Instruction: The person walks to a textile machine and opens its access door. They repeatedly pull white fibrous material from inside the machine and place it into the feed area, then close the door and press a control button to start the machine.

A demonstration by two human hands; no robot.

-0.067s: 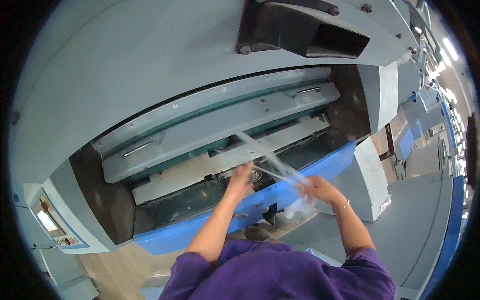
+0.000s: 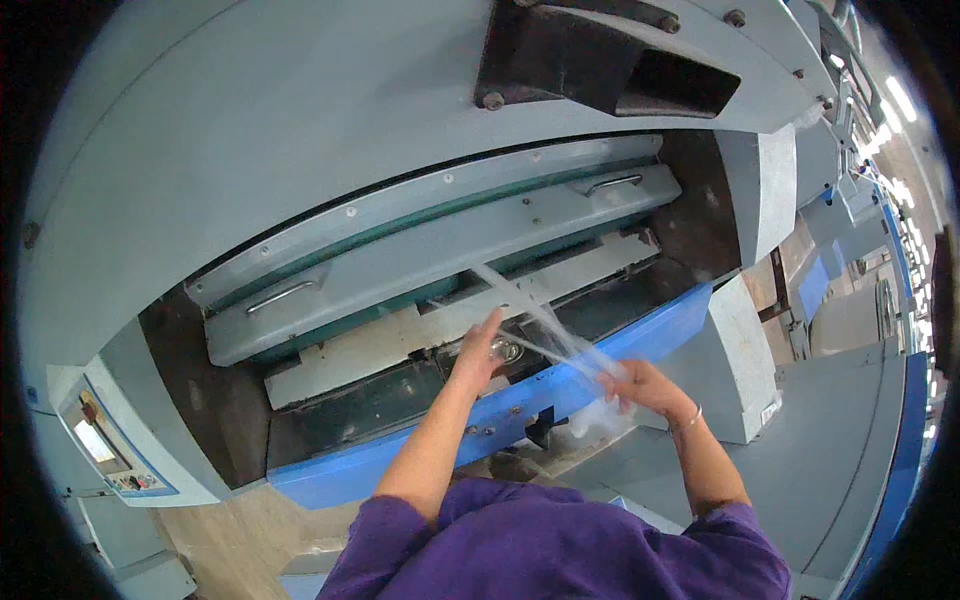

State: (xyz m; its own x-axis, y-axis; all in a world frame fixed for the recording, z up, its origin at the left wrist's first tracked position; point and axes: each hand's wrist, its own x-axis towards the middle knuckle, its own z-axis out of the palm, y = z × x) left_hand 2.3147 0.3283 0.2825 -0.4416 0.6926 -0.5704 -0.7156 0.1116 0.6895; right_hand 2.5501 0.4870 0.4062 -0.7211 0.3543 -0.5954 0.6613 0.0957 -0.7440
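Note:
A thin, whitish strand of loose fibre point(image 2: 535, 312) runs slantwise from the slot under the machine's grey bar to my right hand point(image 2: 640, 386). That hand is closed around it, and a wispy fibre tuft point(image 2: 598, 418) hangs below the fingers. My left hand point(image 2: 477, 357) is over the trough with its fingers stretched out, beside a round shiny metal fitting point(image 2: 507, 349). A thinner part of the strand passes from near this fitting toward my right hand. Whether my left fingertips touch any fibre is hard to see.
The grey bar point(image 2: 450, 260) with two metal handles crosses the machine opening. A blue front rail point(image 2: 370, 463) edges the trough near me. A black bracket point(image 2: 560, 60) juts out above. At left is a control panel point(image 2: 105, 445); at right, a grey housing point(image 2: 735, 365).
My left hand has shifted slightly left and down, its fingers straighter. My right hand has moved slightly right and down with the fibre strand, and the hanging tuft has swayed.

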